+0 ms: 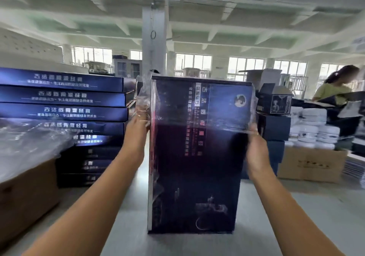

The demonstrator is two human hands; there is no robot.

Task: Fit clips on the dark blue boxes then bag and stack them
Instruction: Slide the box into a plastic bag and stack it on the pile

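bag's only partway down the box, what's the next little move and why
Probably draw the clear bag further down with both hands. The dark blue box stands upright on the table, and the bag's edge reaches only about a third of the way down it. The left hand and right hand each pinch the film at a side edge, so an even downward pull looks right.

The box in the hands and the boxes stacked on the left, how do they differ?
The held box stands upright on end; the stacked boxes lie flat. The held box has a clear bag drawn partway down it by both hands, left hand and right hand; nothing grips the stack. All are dark blue with pale lettering.
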